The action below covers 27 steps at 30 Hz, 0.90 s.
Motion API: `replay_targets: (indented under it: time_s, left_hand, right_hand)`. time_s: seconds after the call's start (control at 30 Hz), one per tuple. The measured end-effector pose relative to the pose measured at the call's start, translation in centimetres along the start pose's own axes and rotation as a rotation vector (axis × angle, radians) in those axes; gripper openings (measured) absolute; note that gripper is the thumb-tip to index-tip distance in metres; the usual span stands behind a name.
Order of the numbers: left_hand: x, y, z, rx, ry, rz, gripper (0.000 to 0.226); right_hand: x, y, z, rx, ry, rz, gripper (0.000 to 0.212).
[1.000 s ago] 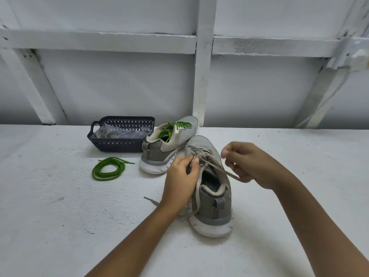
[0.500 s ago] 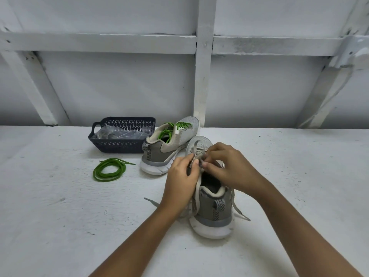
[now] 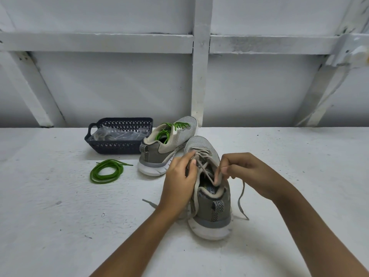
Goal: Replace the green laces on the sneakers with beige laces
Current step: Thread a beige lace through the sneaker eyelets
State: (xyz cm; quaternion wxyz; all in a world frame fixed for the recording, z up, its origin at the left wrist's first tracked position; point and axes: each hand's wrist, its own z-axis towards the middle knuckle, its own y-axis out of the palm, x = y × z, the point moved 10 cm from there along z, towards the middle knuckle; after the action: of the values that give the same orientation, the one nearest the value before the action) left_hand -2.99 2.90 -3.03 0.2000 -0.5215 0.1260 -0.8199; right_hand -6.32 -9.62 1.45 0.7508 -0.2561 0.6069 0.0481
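Left hand (image 3: 177, 180) grips the near sneaker (image 3: 215, 208); right hand (image 3: 245, 172) pinches its beige lace (image 3: 207, 174). With the far sneaker (image 3: 165, 148) green-laced, roughly half seems left.

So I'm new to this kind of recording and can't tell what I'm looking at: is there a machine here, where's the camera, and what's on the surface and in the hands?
There is no machine here: these are a person's two bare hands. The single picture comes from a camera worn on the head, looking forward and down, so the arms reach in from the bottom. On the white table stand two grey sneakers. The far sneaker has green laces in it; the near sneaker is being threaded with a beige lace. A coiled green lace lies loose to the left, in front of a dark basket holding clear plastic bags. The left hand grips the near sneaker by its eyelets, and the right hand pinches the beige lace just above the shoe's opening.
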Motion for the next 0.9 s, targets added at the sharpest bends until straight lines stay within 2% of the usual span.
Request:
replay_targets:
  time_s: [0.13, 0.23, 0.33, 0.47, 0.57, 0.6, 0.67, 0.73, 0.8, 0.83, 0.9]
  left_hand:
    - [0.2, 0.0, -0.1, -0.013, 0.007, 0.029, 0.029]
    - [0.3, 0.0, 0.0, -0.016, 0.015, 0.046, 0.028]
    - [0.1, 0.0, 0.1, -0.026, 0.004, 0.06, 0.027]
    - [-0.4, 0.5, 0.6, -0.095, -0.056, 0.039, 0.021]
    - [0.7, -0.6, 0.8, -0.016, -0.066, -0.021, 0.006]
    - [1.6, -1.3, 0.6, 0.039, -0.028, -0.021, 0.007]
    - [3.8, -2.1, 0.3, 0.086, 0.063, -0.036, 0.028]
    - [5.3, -1.2, 0.4, -0.011, 0.055, -0.037, 0.048]
    - [5.6, 0.1, 0.7, -0.114, -0.023, 0.02, 0.056]
    - [5.3, 0.5, 0.9, -0.142, -0.061, 0.023, 0.048]
    - [5.3, 0.7, 1.3, -0.148, -0.099, -0.045, 0.015]
  right_hand:
    - [0.0, 0.4, 0.1, -0.048, -0.029, 0.054, 0.013]
    - [0.3, 0.2, 0.2, -0.051, -0.035, 0.089, 0.028]
    - [0.5, -0.2, 0.5, -0.02, -0.018, 0.157, 0.02]
    - [-0.4, -1.7, 1.4, 0.146, -0.019, 0.196, 0.021]
    - [-1.8, -3.3, 2.5, 0.305, -0.027, 0.124, 0.035]
    - [-2.3, -3.6, 2.9, 0.331, -0.017, 0.107, 0.037]
    - [-3.0, -3.6, 3.7, 0.344, 0.022, 0.095, 0.037]
    - [-3.5, -3.2, 4.6, 0.324, 0.08, 0.073, 0.036]
    - [-3.6, -2.7, 5.4, 0.299, 0.121, 0.038, 0.031]
    - [-3.6, -2.4, 5.7, 0.292, 0.13, 0.029, 0.029]
    - [-3.5, -2.3, 6.2, 0.297, 0.142, 0.023, 0.028]
